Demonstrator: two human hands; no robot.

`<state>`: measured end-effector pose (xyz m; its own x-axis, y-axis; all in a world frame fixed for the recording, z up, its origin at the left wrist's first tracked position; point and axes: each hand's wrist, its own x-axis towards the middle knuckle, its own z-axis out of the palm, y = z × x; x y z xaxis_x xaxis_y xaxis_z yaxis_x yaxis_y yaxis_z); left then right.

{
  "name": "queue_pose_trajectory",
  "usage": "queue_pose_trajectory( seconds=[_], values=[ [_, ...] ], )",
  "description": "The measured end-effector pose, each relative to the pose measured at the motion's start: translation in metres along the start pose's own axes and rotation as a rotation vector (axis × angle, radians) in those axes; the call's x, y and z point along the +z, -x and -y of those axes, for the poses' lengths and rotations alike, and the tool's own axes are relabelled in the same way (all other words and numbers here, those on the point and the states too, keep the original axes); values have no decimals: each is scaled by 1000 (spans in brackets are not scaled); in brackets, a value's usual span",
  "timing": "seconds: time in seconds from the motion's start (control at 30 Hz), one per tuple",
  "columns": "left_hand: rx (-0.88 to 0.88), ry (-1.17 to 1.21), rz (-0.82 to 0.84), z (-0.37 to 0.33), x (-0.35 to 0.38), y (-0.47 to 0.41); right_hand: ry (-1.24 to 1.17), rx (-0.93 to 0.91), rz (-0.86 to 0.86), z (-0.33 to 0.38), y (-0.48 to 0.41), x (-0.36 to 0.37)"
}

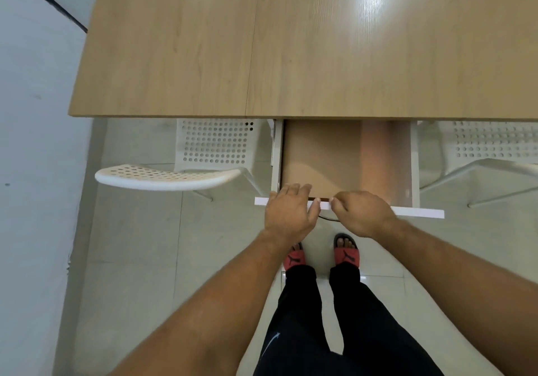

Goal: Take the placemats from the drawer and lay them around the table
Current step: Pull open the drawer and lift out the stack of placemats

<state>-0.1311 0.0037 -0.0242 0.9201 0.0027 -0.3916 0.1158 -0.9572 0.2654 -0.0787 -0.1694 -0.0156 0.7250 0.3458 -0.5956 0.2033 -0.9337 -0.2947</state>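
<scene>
A white drawer [414,166] is pulled out from under the near edge of the wooden table [291,55]. Inside lies a flat tan placemat [320,157], with a paler peach strip [375,157] beside it on the right; how many mats are stacked I cannot tell. My left hand [288,215] rests on the white drawer front [419,212], fingers curled over its top edge into the drawer and thumb on the outside. My right hand [362,215] grips the same front edge just to the right, fingers closed over it. The two hands almost touch.
A white perforated chair [174,176] stands to the left of the drawer, and a second one [489,148] to the right, both tucked under the table. My feet in red sandals [346,254] stand on the pale tiled floor. A wall runs along the left.
</scene>
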Motion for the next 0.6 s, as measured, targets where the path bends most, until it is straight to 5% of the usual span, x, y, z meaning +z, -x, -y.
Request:
queue_pose_trajectory(
  seconds=[0.27,0.6],
  values=[
    [-255,212,226,-20,10,-2,-174,37,176,-12,14,30],
    [-680,452,20,-45,12,-23,-439,265,49,-40,-23,39]
  ],
)
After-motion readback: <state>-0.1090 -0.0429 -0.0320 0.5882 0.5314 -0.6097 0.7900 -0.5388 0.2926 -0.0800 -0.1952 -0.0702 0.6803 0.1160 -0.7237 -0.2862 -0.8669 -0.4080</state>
